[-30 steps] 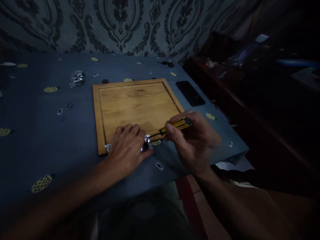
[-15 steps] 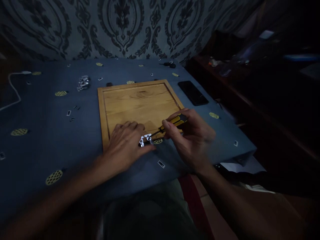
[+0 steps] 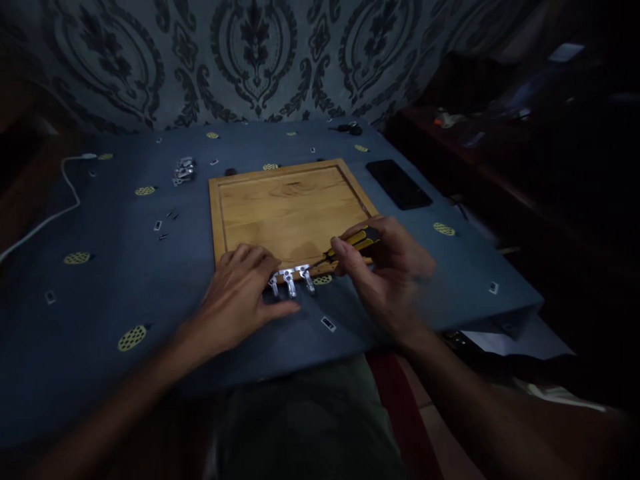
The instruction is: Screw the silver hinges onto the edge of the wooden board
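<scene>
Several small silver metal hooks (image 3: 289,282) sit in a row along the near edge of a framed wooden board (image 3: 295,205). My left hand (image 3: 243,283) rests over that edge, fingers bent on the board and thumb stretched out below the hooks, apart from the fingers. In my right hand (image 3: 387,270) is a screwdriver with a yellow and black handle (image 3: 356,241), gripped between thumb and fingers. Its shaft slants down left, and the tip is at the rightmost hook. Whether the tip sits in a screw is too small to tell.
More silver metal pieces (image 3: 185,171) lie in a pile at the back left, with a few small screws (image 3: 171,215) nearer. A black phone (image 3: 399,183) lies right of the board. A white cable (image 3: 70,187) runs along the left. Another dark tool (image 3: 347,129) is at the back.
My left hand has drawn back a little leftward, uncovering more of the hooks. The screwdriver stays at the rightmost hook. The whole view has shifted slightly.
</scene>
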`<state>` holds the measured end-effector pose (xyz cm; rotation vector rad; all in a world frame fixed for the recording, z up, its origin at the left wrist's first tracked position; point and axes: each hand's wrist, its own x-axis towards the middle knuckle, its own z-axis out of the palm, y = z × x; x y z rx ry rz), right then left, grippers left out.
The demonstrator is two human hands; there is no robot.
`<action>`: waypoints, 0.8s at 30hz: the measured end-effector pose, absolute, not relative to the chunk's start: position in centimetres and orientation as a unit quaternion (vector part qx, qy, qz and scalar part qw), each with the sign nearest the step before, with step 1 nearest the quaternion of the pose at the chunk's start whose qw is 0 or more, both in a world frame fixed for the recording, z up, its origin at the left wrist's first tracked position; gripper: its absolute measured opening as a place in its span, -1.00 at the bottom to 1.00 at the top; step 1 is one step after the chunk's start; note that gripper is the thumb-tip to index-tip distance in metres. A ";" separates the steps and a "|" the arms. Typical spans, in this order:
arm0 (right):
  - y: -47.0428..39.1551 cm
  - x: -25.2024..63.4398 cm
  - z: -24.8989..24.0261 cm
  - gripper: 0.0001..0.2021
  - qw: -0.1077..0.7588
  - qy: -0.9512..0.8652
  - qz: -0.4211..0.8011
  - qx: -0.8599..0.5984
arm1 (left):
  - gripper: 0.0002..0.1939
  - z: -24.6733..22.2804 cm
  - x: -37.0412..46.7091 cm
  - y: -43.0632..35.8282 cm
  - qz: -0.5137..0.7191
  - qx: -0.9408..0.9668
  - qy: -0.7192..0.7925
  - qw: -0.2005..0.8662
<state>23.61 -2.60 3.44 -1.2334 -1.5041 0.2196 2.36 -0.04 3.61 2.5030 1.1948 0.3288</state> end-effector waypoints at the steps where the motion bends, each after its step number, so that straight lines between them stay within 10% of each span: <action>1: -2.7 23.6 3.5 -0.74 0.558 -0.637 0.091 -0.524 | -0.53 3.5 2.7 -0.3 0.108 0.887 0.420 0.155; 24: -2.8 24.0 3.5 -0.78 0.553 -0.644 0.102 -0.518 | -0.64 3.0 3.7 -0.3 0.098 0.887 0.433 0.125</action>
